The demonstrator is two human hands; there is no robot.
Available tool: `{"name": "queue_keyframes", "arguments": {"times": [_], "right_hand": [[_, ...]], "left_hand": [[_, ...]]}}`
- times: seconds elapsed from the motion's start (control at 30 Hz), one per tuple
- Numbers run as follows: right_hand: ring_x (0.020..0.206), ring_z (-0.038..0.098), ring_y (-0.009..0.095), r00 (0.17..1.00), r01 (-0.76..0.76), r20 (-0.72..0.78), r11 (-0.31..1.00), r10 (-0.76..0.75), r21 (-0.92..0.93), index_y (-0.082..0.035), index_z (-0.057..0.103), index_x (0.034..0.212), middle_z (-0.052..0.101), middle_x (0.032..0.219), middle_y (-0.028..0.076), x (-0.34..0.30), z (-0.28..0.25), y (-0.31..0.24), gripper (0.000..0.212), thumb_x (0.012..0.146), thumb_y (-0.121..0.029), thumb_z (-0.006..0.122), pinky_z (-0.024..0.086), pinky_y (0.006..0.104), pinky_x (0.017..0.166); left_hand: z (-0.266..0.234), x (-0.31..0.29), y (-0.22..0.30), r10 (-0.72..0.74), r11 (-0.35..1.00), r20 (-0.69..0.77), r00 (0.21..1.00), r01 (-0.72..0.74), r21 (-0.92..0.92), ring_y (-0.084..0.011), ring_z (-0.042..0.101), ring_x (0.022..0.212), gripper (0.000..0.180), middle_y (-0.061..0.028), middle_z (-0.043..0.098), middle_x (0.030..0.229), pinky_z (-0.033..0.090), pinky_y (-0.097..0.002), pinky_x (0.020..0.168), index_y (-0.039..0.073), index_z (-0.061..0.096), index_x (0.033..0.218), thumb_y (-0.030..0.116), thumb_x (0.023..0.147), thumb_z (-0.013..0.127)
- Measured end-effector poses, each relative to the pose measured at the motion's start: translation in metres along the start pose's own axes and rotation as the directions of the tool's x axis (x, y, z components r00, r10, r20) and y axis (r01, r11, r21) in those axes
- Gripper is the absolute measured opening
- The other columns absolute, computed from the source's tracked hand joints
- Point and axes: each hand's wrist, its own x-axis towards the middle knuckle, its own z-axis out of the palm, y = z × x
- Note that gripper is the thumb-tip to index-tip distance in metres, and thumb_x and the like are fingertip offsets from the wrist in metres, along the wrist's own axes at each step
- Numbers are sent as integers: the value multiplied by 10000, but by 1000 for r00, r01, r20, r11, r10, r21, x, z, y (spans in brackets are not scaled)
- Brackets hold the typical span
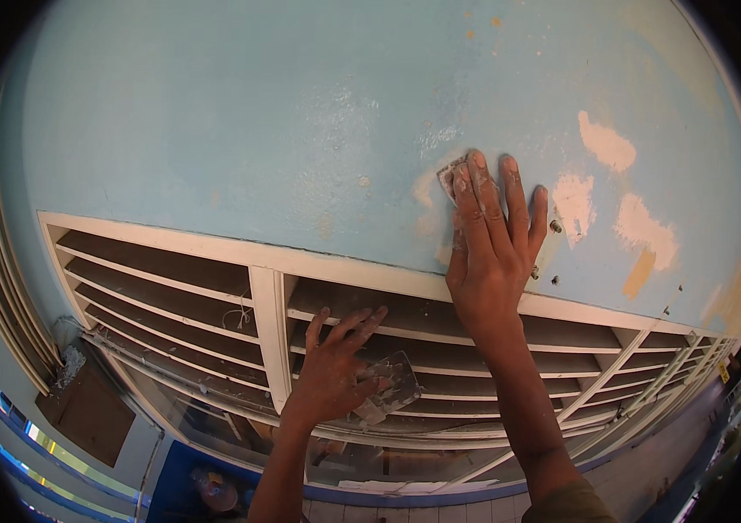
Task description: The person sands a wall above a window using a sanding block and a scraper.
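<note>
My right hand (488, 248) pressed a sandpaper scrap (450, 177) flat on the patched pale-blue wall (240, 131); my left hand (335, 370) gripped a putty scraper (392, 383) by the white louvred vent (213, 301).

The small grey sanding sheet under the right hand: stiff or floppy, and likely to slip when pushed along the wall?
The small grey sanding sheet is probably thin and floppy: it lies flat under the right hand's fingertips. It likely drags rather than slips, since the pale blue painted wall looks scuffed nearby. It seems very light for its size.
</note>
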Motion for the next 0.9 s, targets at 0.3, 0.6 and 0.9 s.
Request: {"name": "queue_keyframes", "arguments": {"times": [0.3,0.6,0.9], "right_hand": [[1537,418,342,1000,0,-19,1000,0,20,-92,643,1432,588,1554,75,-1,5,2,411,1030,-63,562,150,658,1278],[1529,440,315,999,2,-40,1000,-1,20,-104,678,1372,607,1535,74,16,-2,0,360,1025,-53,596,156,658,1279],[1553,395,335,1000,-18,-17,999,17,-31,-113,606,1475,552,1589,71,7,3,-2,479,1000,-52,623,149,698,1260]], "left_hand": [[1,0,4,-6,1000,6,1000,6,30,-225,349,1544,178,24,402,1693,78,-585,1311,255,865,847,427,805,842],[-1,1,3,1,1000,13,1000,-1,1,-214,358,1539,143,31,395,1697,71,-563,1311,282,868,875,412,828,832],[0,1,5,9,1000,-20,1000,-9,0,-229,372,1531,257,13,403,1690,95,-574,1308,171,856,824,427,818,837]]}}
